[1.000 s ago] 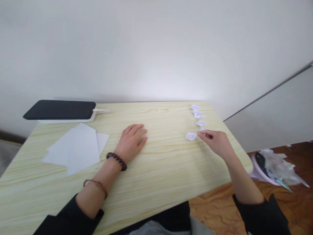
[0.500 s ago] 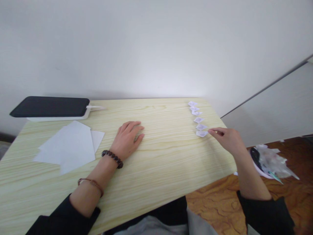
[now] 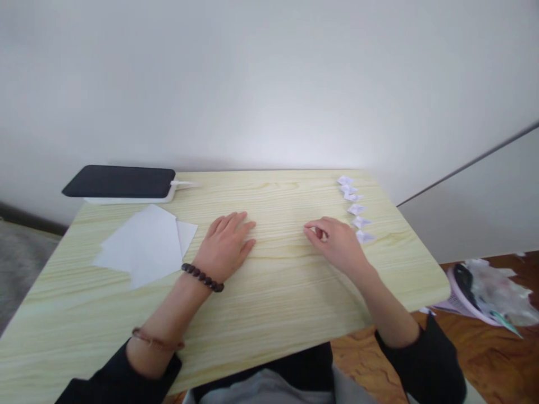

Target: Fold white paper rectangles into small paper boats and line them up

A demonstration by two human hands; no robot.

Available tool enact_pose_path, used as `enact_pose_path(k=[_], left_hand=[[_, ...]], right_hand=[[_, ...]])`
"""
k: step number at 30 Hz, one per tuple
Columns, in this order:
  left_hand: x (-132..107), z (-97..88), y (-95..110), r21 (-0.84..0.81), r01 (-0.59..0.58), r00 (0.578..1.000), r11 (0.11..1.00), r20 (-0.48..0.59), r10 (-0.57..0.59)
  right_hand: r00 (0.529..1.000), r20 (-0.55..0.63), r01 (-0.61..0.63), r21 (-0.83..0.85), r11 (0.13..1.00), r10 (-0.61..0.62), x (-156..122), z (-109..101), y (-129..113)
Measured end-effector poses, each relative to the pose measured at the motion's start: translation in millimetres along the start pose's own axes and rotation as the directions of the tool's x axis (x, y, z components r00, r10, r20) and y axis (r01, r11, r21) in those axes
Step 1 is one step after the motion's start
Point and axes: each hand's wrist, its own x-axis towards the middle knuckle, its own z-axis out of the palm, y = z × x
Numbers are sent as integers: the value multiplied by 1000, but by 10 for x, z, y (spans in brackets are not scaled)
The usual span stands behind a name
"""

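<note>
Here left hand (image 3: 229,244) lies flat, right hand (image 3: 337,245) curls empty beside the folded papers (image 3: 357,209).

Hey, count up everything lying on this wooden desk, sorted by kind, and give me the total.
Small folded paper pieces: 6, in a row
Flat white paper sheets: at least 2, overlapping
Black device on a white base: 1
Total: at least 9

Light wood table (image 3: 273,314): white box (image 3: 126,199) at far left corner, paper sheets (image 3: 145,252) near left edge, row of folded papers (image 3: 356,209) along right edge
</note>
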Motion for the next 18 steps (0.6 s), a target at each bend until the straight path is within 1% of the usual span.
enact_pose_path(k=[2, 3, 4, 7, 8, 10, 11, 12, 14, 16, 18], left_hand=[[-112, -109, -56, 96, 163, 986, 982, 7, -164], [-176, -168, -114, 135, 255, 966, 957, 9, -259], [-246, -229, -195, 164, 335, 940, 928, 14, -342], [-468, -397, -536, 189, 473, 872, 860, 39, -488], [-537, -439, -665, 179, 531, 836, 828, 48, -547], [-648, -495, -907, 142, 625, 762, 768, 104, -639], [-686, -508, -1009, 121, 631, 750, 766, 158, -643], [-709, -512, -1094, 107, 619, 756, 778, 187, -627], [-715, -503, -1215, 106, 599, 776, 794, 168, -608], [-684, -489, -1281, 106, 604, 777, 790, 142, -613], [-639, -489, -1314, 57, 615, 777, 786, 124, -617]], right_hand=[[992, 75, 99, 75, 992, -105, 106, 217, -231], [985, 95, 132, 102, 986, -141, 165, 319, -335], [983, 91, 147, 112, 983, -157, 226, 411, -428], [977, 55, 198, 107, 974, -204, 400, 602, -626], [975, 46, 211, 106, 972, -217, 445, 637, -663], [974, 35, 221, 104, 970, -225, 504, 674, -699], [975, 30, 216, 106, 971, -220, 517, 681, -702], [975, 25, 216, 108, 970, -220, 522, 684, -698], [973, 23, 226, 117, 967, -230, 514, 686, -680], [972, 14, 231, 137, 963, -235, 499, 686, -662], [970, 11, 237, 149, 960, -242, 489, 686, -652]])
